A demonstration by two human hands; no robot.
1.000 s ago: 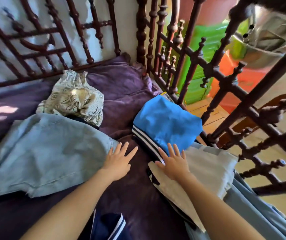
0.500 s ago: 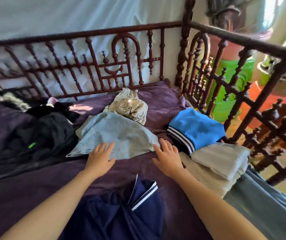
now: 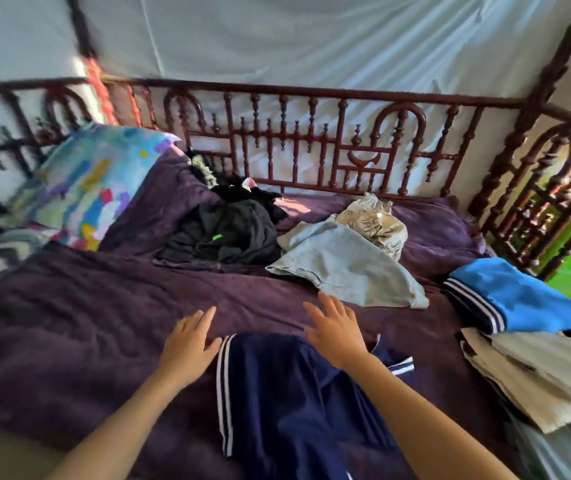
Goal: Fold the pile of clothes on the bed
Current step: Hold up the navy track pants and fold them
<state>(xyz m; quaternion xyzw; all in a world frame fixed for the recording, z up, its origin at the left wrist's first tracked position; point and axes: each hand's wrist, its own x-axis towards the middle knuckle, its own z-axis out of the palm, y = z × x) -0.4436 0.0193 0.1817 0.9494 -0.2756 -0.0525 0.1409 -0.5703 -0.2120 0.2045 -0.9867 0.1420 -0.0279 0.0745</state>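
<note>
The bedspread (image 3: 86, 323) was deep purple. At bottom centre, a navy garment (image 3: 294, 403) carried white stripes. At centre lay black clothes (image 3: 228, 233), a pale grey-blue garment (image 3: 349, 265) and a cream printed cloth (image 3: 374, 220). At right, a bright blue garment (image 3: 519, 299) had a navy-and-white striped band. The pillow (image 3: 93, 188) at upper left was multicoloured.

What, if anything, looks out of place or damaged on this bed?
Nothing damaged or spilled. The crumpled black garment heap, the rumpled pale blue-grey garment and the bunched cream patterned cloth lie unfolded near the carved dark-red wooden rail, as expected mid-task.
</note>
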